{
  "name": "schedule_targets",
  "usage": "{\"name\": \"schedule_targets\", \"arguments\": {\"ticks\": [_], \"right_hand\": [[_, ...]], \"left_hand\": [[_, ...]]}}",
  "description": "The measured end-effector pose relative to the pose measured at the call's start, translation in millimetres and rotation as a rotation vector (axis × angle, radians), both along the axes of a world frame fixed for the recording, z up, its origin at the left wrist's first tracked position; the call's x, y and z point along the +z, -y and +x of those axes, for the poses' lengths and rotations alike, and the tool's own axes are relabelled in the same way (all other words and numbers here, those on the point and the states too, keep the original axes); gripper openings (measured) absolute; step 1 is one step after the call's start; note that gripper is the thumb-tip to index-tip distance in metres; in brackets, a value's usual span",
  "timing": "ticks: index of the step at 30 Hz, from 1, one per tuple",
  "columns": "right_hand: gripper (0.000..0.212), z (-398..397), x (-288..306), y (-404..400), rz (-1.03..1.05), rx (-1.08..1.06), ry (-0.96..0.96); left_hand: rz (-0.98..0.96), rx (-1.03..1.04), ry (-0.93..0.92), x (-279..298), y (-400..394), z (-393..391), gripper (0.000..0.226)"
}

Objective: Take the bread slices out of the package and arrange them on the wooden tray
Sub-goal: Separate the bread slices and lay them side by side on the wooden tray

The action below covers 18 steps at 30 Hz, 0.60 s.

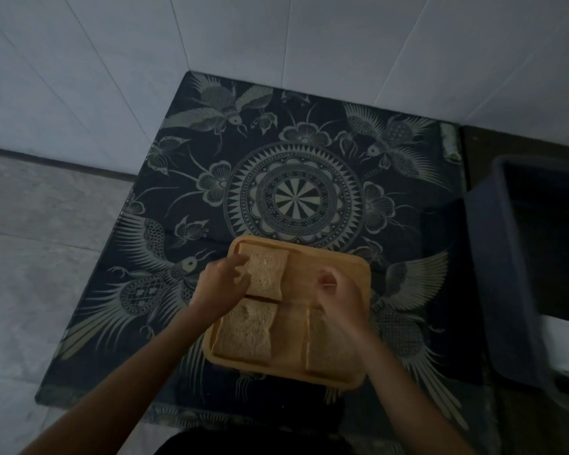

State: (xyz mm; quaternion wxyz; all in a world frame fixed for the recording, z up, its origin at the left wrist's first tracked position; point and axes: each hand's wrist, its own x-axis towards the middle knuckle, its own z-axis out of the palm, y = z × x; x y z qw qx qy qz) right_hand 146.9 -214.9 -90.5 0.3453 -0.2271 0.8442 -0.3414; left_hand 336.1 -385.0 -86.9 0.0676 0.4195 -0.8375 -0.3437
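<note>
1. One head-worn wide-angle view looks steeply down and forward over both forearms.
2. It sits fairly near the wooden tray (pixel 358 267), which lies low of centre.
3. The dim light perhaps hides detail at the edges.

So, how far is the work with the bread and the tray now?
Done: two slices lie flat on the wooden tray, near left and near right. In hand: the left hand touches a third slice at the far left corner. The right hand is blurred above the tray; whether it holds anything is unclear. Left: the far right corner is bare. No package is visible.
</note>
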Motion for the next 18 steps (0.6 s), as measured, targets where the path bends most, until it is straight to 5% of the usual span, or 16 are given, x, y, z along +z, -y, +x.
{"name": "schedule_targets", "arguments": {"ticks": [9,18], "right_hand": [[0.027,-14.9,-8.7,-104.0,0.054,-0.224,0.017],[0.034,10.9,-19.8,-135.1,0.189,-0.110,0.028]], "left_hand": [[0.279,-0.094,0.013,0.1,-94.5,-16.7,0.031],[0.505,0.018,0.094,-24.2,-144.5,-26.9,0.049]]}}
